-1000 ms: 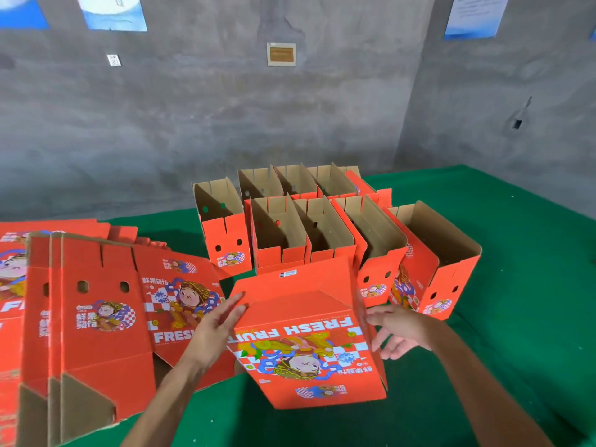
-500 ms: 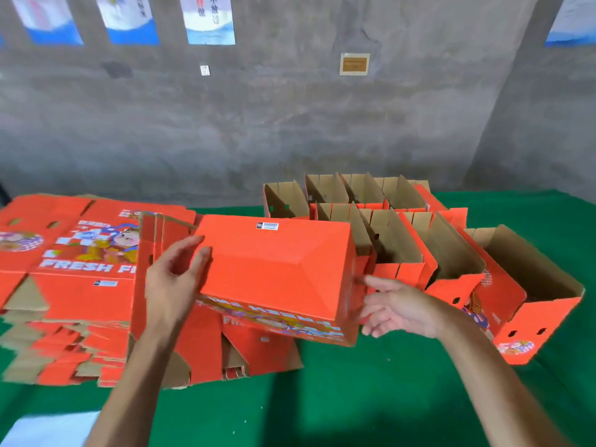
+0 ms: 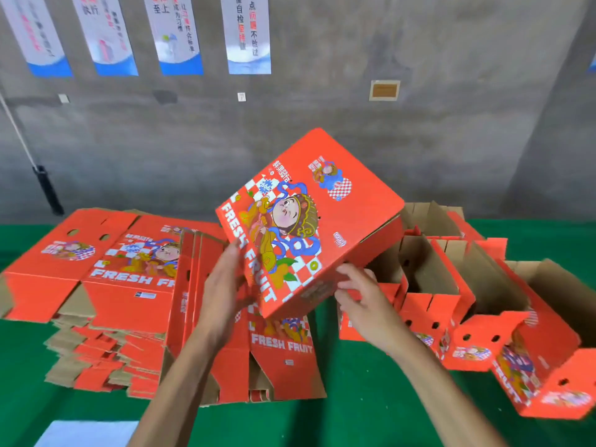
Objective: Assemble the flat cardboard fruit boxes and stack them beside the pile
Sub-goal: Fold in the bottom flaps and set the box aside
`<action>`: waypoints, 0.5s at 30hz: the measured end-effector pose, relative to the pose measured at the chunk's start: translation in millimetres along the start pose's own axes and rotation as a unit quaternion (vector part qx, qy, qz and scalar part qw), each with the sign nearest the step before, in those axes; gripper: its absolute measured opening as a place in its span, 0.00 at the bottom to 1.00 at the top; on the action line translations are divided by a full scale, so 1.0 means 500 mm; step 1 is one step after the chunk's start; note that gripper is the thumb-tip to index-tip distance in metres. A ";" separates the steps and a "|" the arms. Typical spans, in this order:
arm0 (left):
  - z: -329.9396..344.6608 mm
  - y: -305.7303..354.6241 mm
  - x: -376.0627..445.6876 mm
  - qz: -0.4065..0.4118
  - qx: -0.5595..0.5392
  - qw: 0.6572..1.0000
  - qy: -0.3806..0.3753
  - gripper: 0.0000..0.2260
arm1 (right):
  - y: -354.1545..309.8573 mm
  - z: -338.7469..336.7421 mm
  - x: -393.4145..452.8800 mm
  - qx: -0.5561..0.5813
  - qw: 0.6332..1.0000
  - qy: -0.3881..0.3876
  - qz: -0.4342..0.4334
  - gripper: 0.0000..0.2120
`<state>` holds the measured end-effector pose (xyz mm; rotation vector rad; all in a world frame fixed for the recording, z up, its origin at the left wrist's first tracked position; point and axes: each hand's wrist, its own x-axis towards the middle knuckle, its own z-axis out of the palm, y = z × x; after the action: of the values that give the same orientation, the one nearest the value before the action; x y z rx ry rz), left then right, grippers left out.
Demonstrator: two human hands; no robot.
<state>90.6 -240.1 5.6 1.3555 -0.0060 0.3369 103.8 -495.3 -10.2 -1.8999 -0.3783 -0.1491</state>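
While both hands hold it, the folded box [image 3: 309,221] sits tilted in the air above the green table [image 3: 354,398], its printed "FRESH FRUIT" face turned toward the camera and its far corner raised against the grey wall [image 3: 322,108].

Head view, all positions given relative to the folded box:

- Left hand [image 3: 222,291]: placed against the box's lower left edge, fingers extended and fairly straight along the side; the palm presses the cardboard rather than curling round it.
- Right hand [image 3: 361,295]: at the box's lower right corner, fingers curled round the bottom edge and gripping it.
- Pile of flat boxes [image 3: 106,272]: to the left of and below the box, lying on the table in a fanned stack with brown flaps showing at the near edges. A few flat blanks [image 3: 193,269] stand on edge at the pile's right side, just beside the left hand.
- Assembled boxes [image 3: 451,285]: to the right of and behind the box, standing open-topped in rows, brown interiors visible, touching one another.
- Open box [image 3: 548,350]: at the far right, tipped on its side.
- Posters [image 3: 248,33]: on the wall, above and left of the box.
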 end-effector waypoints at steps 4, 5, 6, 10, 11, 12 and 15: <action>0.083 -0.082 -0.022 -0.043 0.074 0.995 -0.049 0.25 | 0.017 0.031 -0.016 -0.228 0.965 0.094 -0.093 0.13; 0.100 -0.098 -0.024 -0.053 0.088 0.993 -0.056 0.26 | 0.019 0.043 -0.023 -0.263 0.954 0.104 -0.096 0.14; 0.113 -0.110 -0.025 -0.071 0.081 0.992 -0.064 0.24 | 0.020 0.057 -0.030 -0.293 0.945 0.110 -0.088 0.14; 0.122 -0.164 -0.030 -0.161 0.008 0.982 -0.102 0.16 | 0.018 0.104 -0.049 -0.408 0.910 0.071 -0.022 0.16; 0.118 -0.175 -0.035 -0.176 -0.001 0.980 -0.098 0.15 | 0.018 0.112 -0.048 -0.417 0.907 0.061 -0.009 0.15; 0.115 -0.181 -0.038 -0.186 -0.008 0.979 -0.086 0.13 | 0.019 0.120 -0.047 -0.420 0.906 0.054 0.001 0.14; 0.103 -0.184 -0.029 -0.206 -0.017 0.978 -0.042 0.13 | 0.029 0.149 -0.047 -0.406 0.912 0.051 0.012 0.13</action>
<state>108.7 -308.9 -73.9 1.3007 0.1955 -0.0694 80.8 -435.1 -56.3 -2.7028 -0.2321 -0.4421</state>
